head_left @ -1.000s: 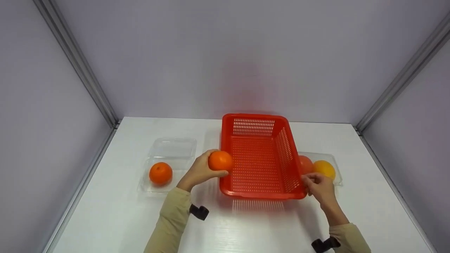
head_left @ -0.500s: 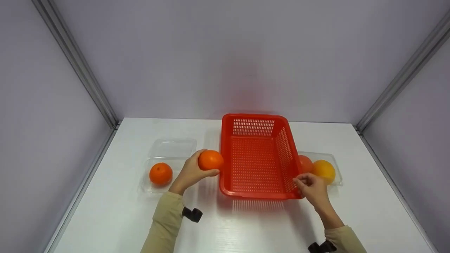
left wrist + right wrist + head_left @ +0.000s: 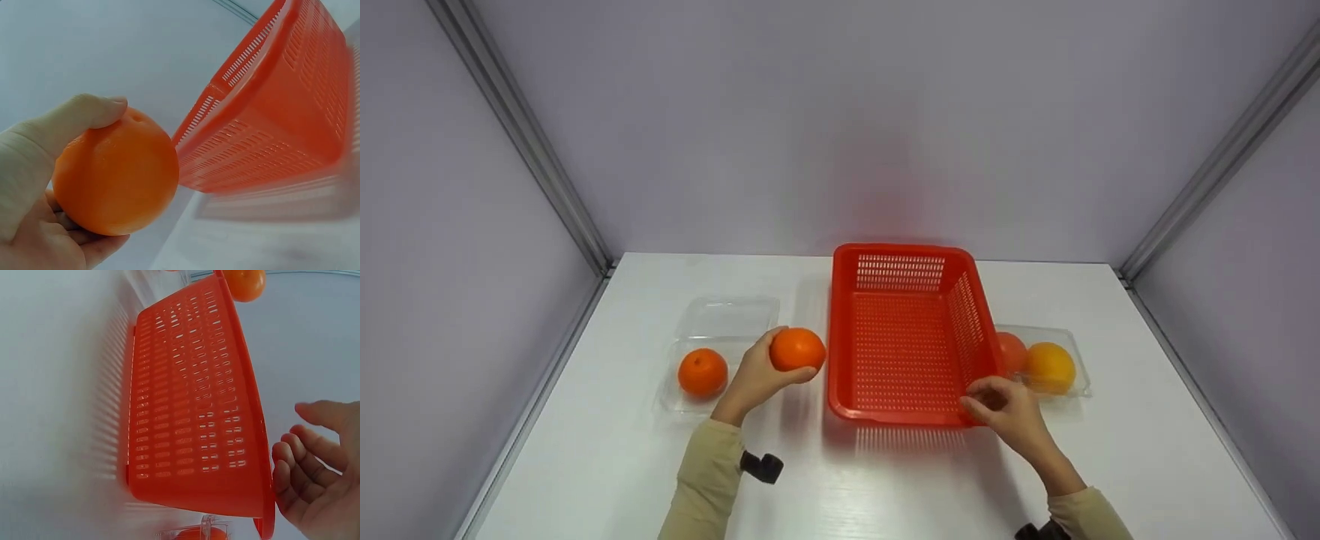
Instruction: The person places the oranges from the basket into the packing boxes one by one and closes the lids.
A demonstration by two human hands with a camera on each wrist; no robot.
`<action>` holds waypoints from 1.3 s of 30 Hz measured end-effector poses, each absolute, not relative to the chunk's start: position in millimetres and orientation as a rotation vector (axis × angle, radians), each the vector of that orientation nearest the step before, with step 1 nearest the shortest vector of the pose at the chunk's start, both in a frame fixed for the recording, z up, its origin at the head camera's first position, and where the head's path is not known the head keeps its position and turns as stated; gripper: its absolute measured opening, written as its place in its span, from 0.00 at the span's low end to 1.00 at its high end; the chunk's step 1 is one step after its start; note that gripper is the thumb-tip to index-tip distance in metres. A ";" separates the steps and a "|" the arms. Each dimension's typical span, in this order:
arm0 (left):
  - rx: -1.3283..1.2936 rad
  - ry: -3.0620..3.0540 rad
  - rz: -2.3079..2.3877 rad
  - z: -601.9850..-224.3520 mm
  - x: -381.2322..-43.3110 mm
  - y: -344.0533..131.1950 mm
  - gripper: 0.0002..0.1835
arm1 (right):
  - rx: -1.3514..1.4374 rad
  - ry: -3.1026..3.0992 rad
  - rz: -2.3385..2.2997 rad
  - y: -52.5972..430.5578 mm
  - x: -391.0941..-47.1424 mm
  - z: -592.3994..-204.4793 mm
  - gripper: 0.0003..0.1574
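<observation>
My left hand (image 3: pixel 756 379) grips an orange (image 3: pixel 798 349) between thumb and fingers, just left of the red basket (image 3: pixel 840 405). The left wrist view shows that orange (image 3: pixel 121 174) filling the palm, with the basket's slotted wall (image 3: pixel 264 135) beyond. My right hand (image 3: pixel 1012 412) is at the basket's near right corner, thumb and fingers apart with nothing between them. In the right wrist view its loosely bent fingers (image 3: pixel 306 467) are right at the basket's rim (image 3: pixel 256 405). No fruit shows inside the basket.
Left of the basket, a second orange (image 3: pixel 703 372) sits in an open clear plastic box (image 3: pixel 682 403). Another clear box (image 3: pixel 1076 352) on the right holds a yellow-orange fruit (image 3: pixel 1051 367) and a reddish fruit (image 3: pixel 1012 352), partly behind the basket. Walls enclose the white table (image 3: pixel 847 502).
My left hand has moved left with the orange, from over the basket's left rim to beside it. My right hand has shifted left along the near corner, its thumb and fingers spreading apart.
</observation>
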State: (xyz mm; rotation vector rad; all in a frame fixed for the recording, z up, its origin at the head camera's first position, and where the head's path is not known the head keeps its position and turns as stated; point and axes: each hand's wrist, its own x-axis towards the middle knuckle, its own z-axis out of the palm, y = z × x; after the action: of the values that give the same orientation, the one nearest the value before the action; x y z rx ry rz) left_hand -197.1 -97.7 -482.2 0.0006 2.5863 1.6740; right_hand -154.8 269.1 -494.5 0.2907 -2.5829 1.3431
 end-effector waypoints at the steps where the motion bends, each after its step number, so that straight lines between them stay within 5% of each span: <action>1: -0.004 2.587 1.676 -483.7 -197.0 -98.9 0.46 | 0.371 -2.577 1.335 269.0 -154.5 -496.1 0.10; 8: -0.058 2.595 1.650 -492.8 -194.9 -108.0 0.47 | 0.697 -2.594 1.269 269.4 -152.8 -505.9 0.14; 39: -0.332 2.537 1.668 -515.8 -182.7 -147.6 0.47 | 0.610 -2.535 1.172 251.0 -145.5 -503.9 0.12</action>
State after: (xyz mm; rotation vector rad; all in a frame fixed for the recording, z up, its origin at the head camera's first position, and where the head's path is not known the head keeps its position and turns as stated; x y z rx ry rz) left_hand -182.7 -147.6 -515.8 -0.3315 2.5371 1.6677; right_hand -145.5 251.0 -503.9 0.6103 -2.5353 1.1720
